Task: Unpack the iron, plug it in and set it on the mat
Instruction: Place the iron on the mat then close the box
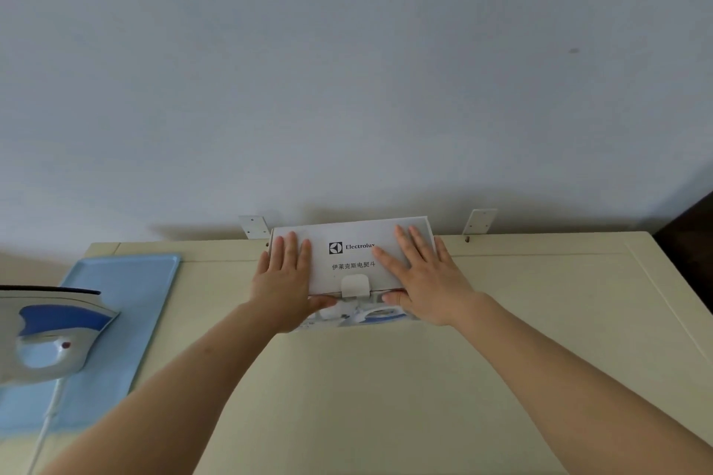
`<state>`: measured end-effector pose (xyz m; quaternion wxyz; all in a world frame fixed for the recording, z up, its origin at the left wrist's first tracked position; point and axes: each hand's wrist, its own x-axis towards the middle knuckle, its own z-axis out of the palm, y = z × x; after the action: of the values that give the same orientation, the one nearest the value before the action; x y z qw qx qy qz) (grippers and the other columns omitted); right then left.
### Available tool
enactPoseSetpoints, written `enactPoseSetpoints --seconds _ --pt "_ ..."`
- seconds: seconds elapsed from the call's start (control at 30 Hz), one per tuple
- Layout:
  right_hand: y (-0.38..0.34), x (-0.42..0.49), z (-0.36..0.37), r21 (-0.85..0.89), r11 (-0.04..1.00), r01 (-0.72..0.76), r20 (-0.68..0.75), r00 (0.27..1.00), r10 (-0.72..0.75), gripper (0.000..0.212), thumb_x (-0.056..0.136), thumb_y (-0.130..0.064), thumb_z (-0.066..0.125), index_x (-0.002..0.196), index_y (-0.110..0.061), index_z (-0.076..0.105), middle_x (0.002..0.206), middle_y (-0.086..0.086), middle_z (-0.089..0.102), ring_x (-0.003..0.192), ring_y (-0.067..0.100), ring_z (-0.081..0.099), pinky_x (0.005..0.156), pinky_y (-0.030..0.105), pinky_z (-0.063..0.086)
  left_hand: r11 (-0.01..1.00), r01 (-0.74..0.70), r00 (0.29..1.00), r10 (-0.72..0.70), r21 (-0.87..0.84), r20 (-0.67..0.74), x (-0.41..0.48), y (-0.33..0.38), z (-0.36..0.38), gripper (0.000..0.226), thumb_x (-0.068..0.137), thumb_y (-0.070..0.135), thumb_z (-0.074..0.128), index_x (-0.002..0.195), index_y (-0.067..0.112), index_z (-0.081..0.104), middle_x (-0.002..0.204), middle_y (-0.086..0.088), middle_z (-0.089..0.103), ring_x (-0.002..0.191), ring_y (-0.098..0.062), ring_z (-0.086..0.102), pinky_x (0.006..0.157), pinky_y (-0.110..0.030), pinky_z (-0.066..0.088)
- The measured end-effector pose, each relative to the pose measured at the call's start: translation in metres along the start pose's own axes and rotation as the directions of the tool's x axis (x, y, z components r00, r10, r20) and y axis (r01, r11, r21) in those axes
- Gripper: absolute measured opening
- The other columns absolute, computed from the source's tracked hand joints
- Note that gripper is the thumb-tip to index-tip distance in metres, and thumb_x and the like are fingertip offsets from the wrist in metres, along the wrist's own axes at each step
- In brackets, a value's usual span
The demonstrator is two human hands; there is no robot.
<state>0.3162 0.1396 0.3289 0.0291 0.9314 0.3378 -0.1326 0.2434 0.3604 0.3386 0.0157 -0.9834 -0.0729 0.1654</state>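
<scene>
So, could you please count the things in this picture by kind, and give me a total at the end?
iron: 1
blue mat: 1
box: 1
wall brackets: 2
hands: 2, the left hand and the right hand, both lying on the box
Total: 7

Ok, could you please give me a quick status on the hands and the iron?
Both flat on the box lid: left hand, right hand. Unpacked iron on the blue mat, cord running off frame. Nothing between box and mat.
</scene>
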Motion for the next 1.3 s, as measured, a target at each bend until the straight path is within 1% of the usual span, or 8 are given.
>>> enactPoseSetpoints --seconds 0.17,0.27,0.4,0.5,0.6,0.73,0.9,1.3 --pt "-0.012 -0.017 0.003 0.127 0.990 -0.061 -0.075 0.995 0.070 0.073 0.087 -0.061 0.042 0.146 -0.043 0.003 0.159 -0.007 -0.012 0.145 0.019 -0.016 0.116 0.053 -0.006 1.000 -0.019 0.999 0.020 0.011 -0.043 -0.006 -0.006 0.004 0.103 0.080 0.074 0.035 0.147 0.016 -0.018 0.156 -0.010 -0.024 0.143 -0.025 -0.024 0.115 -0.047 -0.013" --pt "-0.019 -0.034 0.005 0.173 0.975 -0.141 -0.139 0.976 0.165 0.080 0.085 -0.062 0.044 0.147 -0.039 0.000 0.159 -0.006 -0.013 0.146 0.019 -0.016 0.114 0.055 -0.008 0.994 -0.107 0.974 0.113 0.038 -0.198 -0.013 -0.006 0.010 0.106 0.078 0.068 0.048 0.145 0.026 -0.022 0.156 -0.013 -0.022 0.143 -0.028 -0.024 0.115 -0.049 -0.014" --pt "-0.034 -0.065 0.020 0.256 0.936 -0.242 -0.240 0.922 0.304 0.081 0.080 -0.065 0.037 0.148 -0.025 0.018 0.160 0.006 -0.003 0.147 0.026 -0.002 0.113 0.056 0.002 0.944 -0.316 0.854 0.328 0.099 -0.404 -0.036 0.005 0.024 0.102 0.063 0.053 0.073 0.144 0.024 0.019 0.154 -0.019 0.023 0.143 -0.033 0.015 0.116 -0.052 0.005" --pt "-0.044 -0.095 0.034 0.262 0.933 -0.245 -0.357 0.874 0.330 0.063 0.074 -0.058 0.038 0.111 -0.011 0.059 0.137 0.018 0.047 0.129 0.033 0.044 0.102 0.055 0.036 0.858 -0.498 0.762 0.503 0.127 -0.407 -0.053 0.023 0.031 0.063 0.071 0.044 0.070 0.124 0.017 0.050 0.141 -0.017 0.047 0.133 -0.034 0.042 0.114 -0.046 0.023" --pt "-0.052 -0.134 0.052 0.255 0.926 -0.279 -0.457 0.809 0.370 0.042 0.074 -0.045 0.045 0.076 -0.009 0.066 0.092 0.012 0.066 0.088 0.032 0.066 0.076 0.042 0.052 0.760 -0.645 0.698 0.628 0.079 -0.343 -0.073 0.047 0.032 0.038 0.082 0.039 0.054 0.110 0.015 0.064 0.120 -0.007 0.065 0.116 -0.028 0.060 0.101 -0.041 0.043" --pt "-0.055 -0.192 0.075 0.298 0.876 -0.380 -0.377 0.796 0.473 0.033 0.077 -0.038 0.051 0.075 -0.009 0.066 0.086 0.008 0.066 0.083 0.030 0.067 0.072 0.042 0.052 0.708 -0.706 0.694 0.690 -0.009 -0.209 -0.101 0.083 0.043 0.042 0.095 0.037 0.044 0.132 0.019 0.048 0.140 0.002 0.049 0.132 -0.019 0.041 0.109 -0.032 0.030" --pt "-0.044 -0.264 0.101 0.342 0.762 -0.551 -0.272 0.718 0.641 0.025 0.083 -0.029 0.061 0.089 -0.005 0.068 0.104 0.012 0.065 0.101 0.033 0.062 0.087 0.046 0.046 0.622 -0.782 0.617 0.780 0.027 -0.108 -0.125 0.130 0.057 0.042 0.096 0.039 0.039 0.134 0.022 0.043 0.144 0.003 0.045 0.132 -0.018 0.040 0.108 -0.033 0.032" --pt "0.018 -0.432 0.181 0.315 0.481 -0.818 0.012 0.510 0.860 0.039 0.093 -0.037 0.044 0.122 -0.014 0.056 0.139 0.004 0.046 0.128 0.021 0.040 0.103 0.038 0.031 0.489 -0.871 0.490 0.871 0.039 0.032 -0.185 0.273 0.101 0.051 0.096 0.030 0.043 0.143 0.023 0.028 0.153 -0.001 0.029 0.140 -0.021 0.029 0.113 -0.035 0.026"
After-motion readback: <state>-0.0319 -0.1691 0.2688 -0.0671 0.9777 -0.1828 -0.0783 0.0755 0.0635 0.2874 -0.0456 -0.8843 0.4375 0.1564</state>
